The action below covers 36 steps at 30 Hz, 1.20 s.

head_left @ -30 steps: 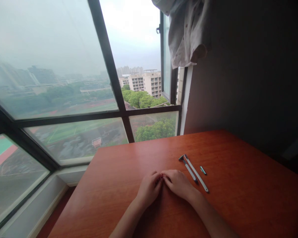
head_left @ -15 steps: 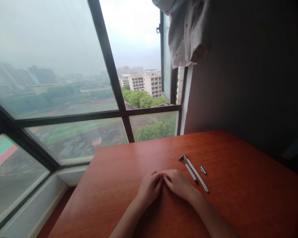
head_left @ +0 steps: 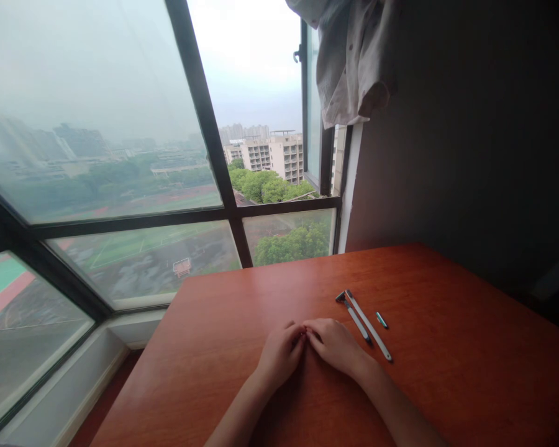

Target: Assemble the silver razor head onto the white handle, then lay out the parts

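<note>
Razor-shaped tool (head_left: 356, 322) unmoved beside grey stick (head_left: 369, 327); hands (head_left: 278, 354) still together.

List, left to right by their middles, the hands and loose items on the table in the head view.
Left hand → right hand → razor-like tool → long grey bar → small green piece.

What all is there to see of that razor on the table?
The razor has a dark crosswise head and a slim, plastic-looking grey handle with a dark end. It lies slanted on the reddish-brown table, head toward the window, beside a longer slim stick; whether they touch is unclear. The right hand doesn't touch it.
</note>
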Available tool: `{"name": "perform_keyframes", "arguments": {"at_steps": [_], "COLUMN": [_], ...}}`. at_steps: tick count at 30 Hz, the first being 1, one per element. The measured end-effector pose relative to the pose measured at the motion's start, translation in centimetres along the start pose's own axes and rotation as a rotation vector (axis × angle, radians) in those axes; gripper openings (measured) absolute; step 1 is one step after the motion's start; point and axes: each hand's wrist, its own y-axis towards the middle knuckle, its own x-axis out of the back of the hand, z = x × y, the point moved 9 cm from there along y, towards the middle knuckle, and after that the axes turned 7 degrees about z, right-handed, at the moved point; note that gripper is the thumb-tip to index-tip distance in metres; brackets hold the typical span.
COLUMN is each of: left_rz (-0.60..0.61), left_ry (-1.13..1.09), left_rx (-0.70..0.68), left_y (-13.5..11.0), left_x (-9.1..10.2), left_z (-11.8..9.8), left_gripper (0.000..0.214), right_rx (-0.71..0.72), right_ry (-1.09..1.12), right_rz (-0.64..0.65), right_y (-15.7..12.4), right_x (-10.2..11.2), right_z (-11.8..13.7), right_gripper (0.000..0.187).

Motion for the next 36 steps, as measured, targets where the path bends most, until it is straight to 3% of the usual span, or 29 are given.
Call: {"name": "perform_keyframes", "arguments": {"at_steps": [36], "left_rz": [-0.003], "left_ry": [0.004], "left_rx": [0.003], "left_y": [0.00], "left_x": [-0.17], "left_z": [0.23], "left_gripper": [0.018], "right_rx": [-0.042], "right_ry": [0.039], "right_rz": [0.048], "right_y": [-0.13], "right_x": [0.20], "right_z": [0.09], "right_gripper": [0.027]}}
